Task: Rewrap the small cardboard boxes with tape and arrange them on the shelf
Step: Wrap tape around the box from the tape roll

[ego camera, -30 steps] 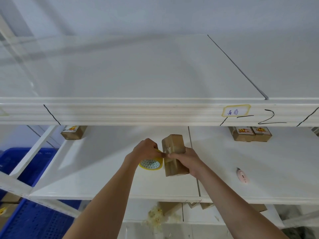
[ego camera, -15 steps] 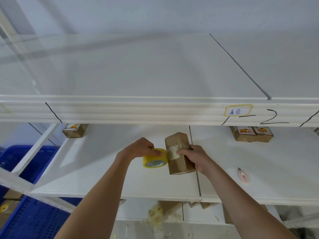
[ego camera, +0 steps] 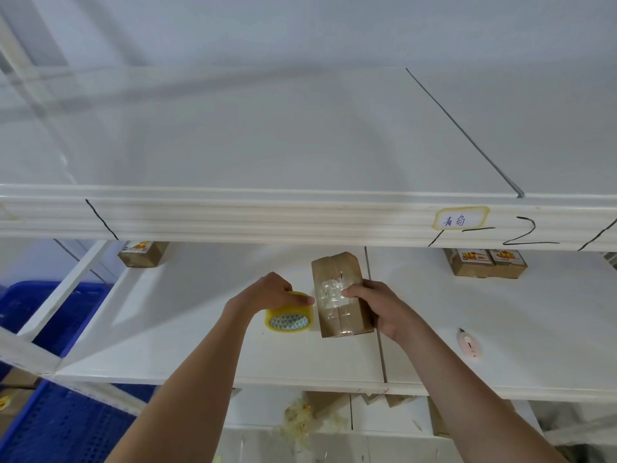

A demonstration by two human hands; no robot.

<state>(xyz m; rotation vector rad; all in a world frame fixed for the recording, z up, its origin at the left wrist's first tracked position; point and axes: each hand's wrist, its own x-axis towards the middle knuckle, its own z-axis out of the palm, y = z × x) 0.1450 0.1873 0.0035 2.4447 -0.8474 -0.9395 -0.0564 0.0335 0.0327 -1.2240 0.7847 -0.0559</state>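
Observation:
A small brown cardboard box [ego camera: 337, 307] stands on end on the white middle shelf [ego camera: 187, 329], with clear tape across its front. My right hand [ego camera: 377, 305] grips its right side, thumb pressing the tape on the front. My left hand [ego camera: 267, 292] holds a yellow tape roll [ego camera: 289, 318] just left of the box, fingers curled over the roll's top. The strip of tape between roll and box is too faint to make out.
Two taped boxes [ego camera: 485, 262] sit at the shelf's back right and one [ego camera: 142, 253] at the back left. A pink utility knife [ego camera: 470, 344] lies on the shelf right of my arm. Blue crates [ego camera: 50, 426] stand lower left. Tape scraps [ego camera: 300, 419] lie on the shelf below.
My left hand has drawn the tape roll to the left, away from the box. The box has been turned so its taped front faces me, and my right thumb now presses the tape.

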